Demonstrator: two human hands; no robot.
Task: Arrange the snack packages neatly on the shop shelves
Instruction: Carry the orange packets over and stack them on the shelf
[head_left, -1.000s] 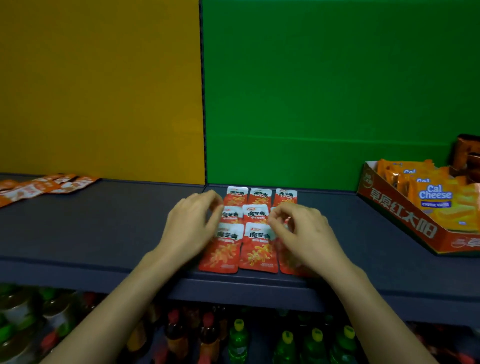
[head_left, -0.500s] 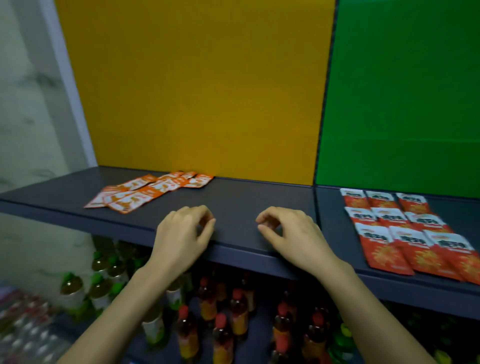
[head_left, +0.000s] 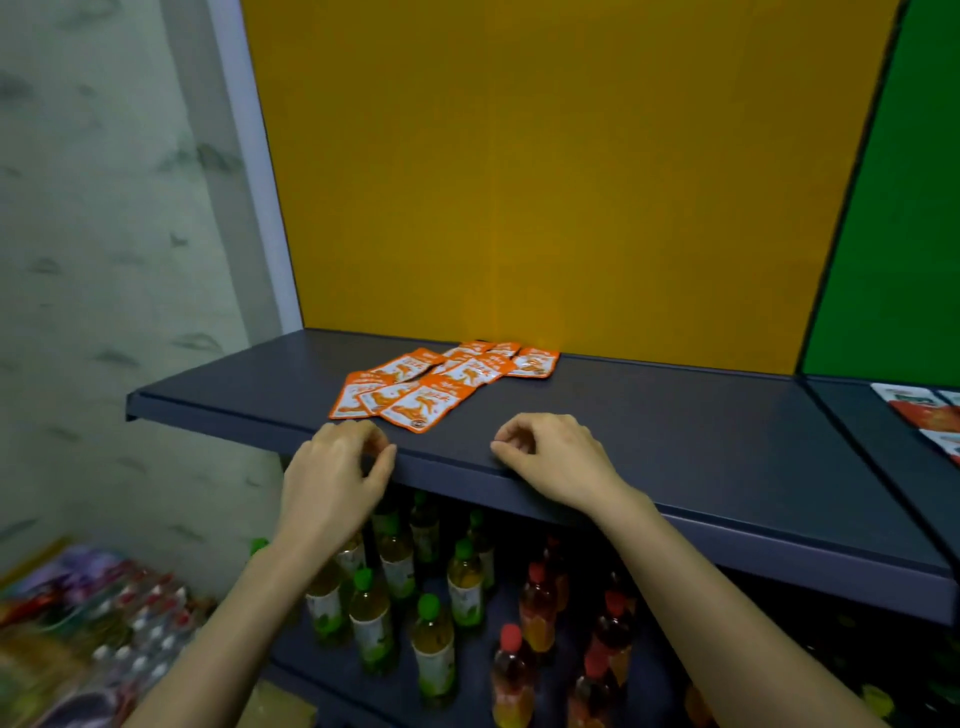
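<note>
- From my remote seat I see the left hand (head_left: 337, 470) over the near edge of the dark shelf (head_left: 675, 431). Its fingers are loosely bent with the thumb out to the side, and it holds nothing.
- The right hand (head_left: 558, 462) is to the right of it, also at the near edge. Its fingers curl loosely inward, with the index tip close to the thumb, and nothing is between them.
- I cannot tell whether either hand rests on the shelf edge or hovers just above it.
- The orange snack packets (head_left: 441, 384) lie on the same shelf, farther back than the hands. They form a loose, overlapping pile that runs from the middle of the shelf back to the yellow back panel (head_left: 545, 182).
- The nearest packet is just beyond the left hand's fingertips and apart from them. The right hand is further from the pile.
- At the far right, on the next shelf section under the green panel (head_left: 893, 234), the red snack packets (head_left: 930, 413) lie flat and are cut off by the frame.
- Below the shelf stand drink bottles (head_left: 431, 644), green-capped to the left and red-capped to the right.
- Blurred packaged goods (head_left: 78, 613) sit at the lower left.
</note>
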